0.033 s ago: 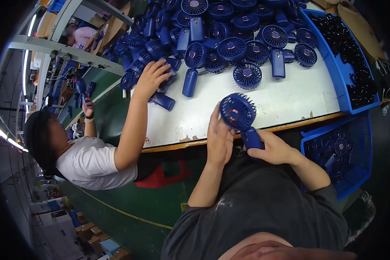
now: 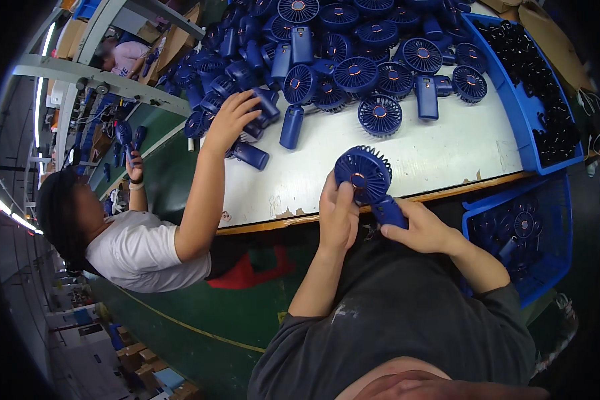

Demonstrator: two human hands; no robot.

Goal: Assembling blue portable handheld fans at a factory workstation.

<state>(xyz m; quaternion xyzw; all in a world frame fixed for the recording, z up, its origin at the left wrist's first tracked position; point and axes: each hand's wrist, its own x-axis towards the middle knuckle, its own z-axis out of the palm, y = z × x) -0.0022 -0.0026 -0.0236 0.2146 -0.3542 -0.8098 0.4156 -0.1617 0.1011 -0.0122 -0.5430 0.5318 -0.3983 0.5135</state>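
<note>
A dark blue handheld fan (image 2: 373, 175) is tilted between my two hands, just in front of the table edge. My right hand (image 2: 425, 228) is closed round its handle, with the thumb on top. At the left rim of the round fan head, my left hand (image 2: 339, 217) has its thumb and fingers bent onto the cage. Beyond lies a big heap of the same blue fans (image 2: 358, 75) on the white table (image 2: 313, 180). One single fan (image 2: 380, 115) rests face up a little past the held one.
To the right on the table sits a blue bin (image 2: 528, 143) with many small black parts. Another blue crate (image 2: 559, 250) holding fans stands below it. At left, a co-worker (image 2: 140, 250) reaches a hand (image 2: 232, 123) into the heap and holds a fan (image 2: 124, 135) in the other.
My left fingers have bent in onto the fan head, where they were straighter beside it. The fan has shifted slightly. The co-worker's reaching hand has moved a little among the fans.
</note>
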